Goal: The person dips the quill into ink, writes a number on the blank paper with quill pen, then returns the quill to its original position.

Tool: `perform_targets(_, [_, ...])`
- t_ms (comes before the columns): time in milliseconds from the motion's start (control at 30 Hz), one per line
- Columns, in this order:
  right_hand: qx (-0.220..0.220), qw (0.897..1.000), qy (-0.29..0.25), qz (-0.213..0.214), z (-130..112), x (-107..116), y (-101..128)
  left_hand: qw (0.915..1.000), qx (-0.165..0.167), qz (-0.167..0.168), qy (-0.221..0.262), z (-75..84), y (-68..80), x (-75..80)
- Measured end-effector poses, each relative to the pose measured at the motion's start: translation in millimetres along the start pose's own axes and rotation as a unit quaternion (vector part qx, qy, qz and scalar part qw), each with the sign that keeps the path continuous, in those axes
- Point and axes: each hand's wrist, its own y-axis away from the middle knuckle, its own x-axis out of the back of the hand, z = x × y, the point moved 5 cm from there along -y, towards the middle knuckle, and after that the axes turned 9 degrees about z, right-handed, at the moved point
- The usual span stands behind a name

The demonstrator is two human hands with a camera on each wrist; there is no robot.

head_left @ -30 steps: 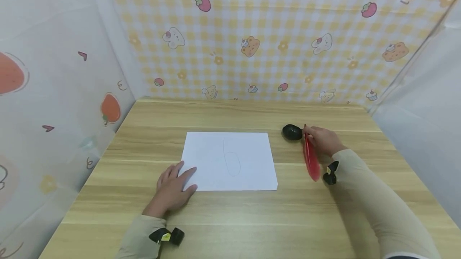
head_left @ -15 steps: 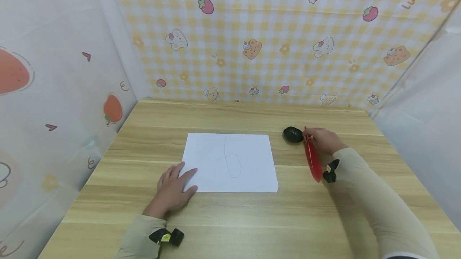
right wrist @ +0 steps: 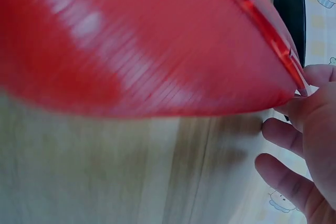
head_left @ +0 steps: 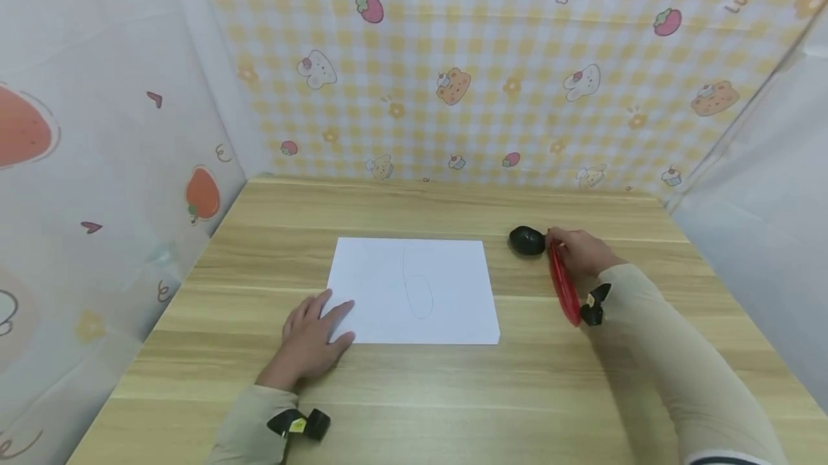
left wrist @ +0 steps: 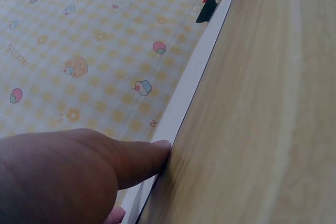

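My left hand (head_left: 313,341) rests with spread fingers on the lower left corner of a white paper sheet (head_left: 371,285), which bears a thin drawn line and loop. In the left wrist view its thumb (left wrist: 142,163) lies along the paper's edge. At the right, my right hand (head_left: 585,253) pinches the narrow end of a long, glossy red thing (head_left: 564,285). In the right wrist view this red thing (right wrist: 173,51) is broad and finely ridged, narrowing to the fingertips; its kind I cannot tell. A black oval, spoon-like thing (head_left: 527,241) lies just left of the right fingers.
The sheet lies on a wood-grain table (head_left: 414,397). A yellow checked cloth (head_left: 414,91) with printed figures stands behind the table, and pale cloths hang at the left (head_left: 123,163) and right (head_left: 763,185).
The lower end of the red thing has shifted slightly right, while my right hand still pinches its top. My left hand stays on the paper. The head view has tilted a little.
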Motion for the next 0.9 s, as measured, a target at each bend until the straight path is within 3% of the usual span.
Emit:
perform_targets(433, [-0.036,0.999,-0.006,-0.001,9.6,-2.2,4.6,1.0,-0.003,-0.004,0.004,4.3,-2.9,-1.5])
perform_targets(733, [-0.034,0.999,-0.007,0.027,7.2,-2.1,9.1,0.9998,-0.006,0.009,0.014,3.3,-2.7,-3.8])
perform_targets(900, [-0.031,0.997,-0.008,0.069,-3.7,-1.8,8.9,0.9997,-0.007,0.024,0.008,-1.5,-1.7,-3.0])
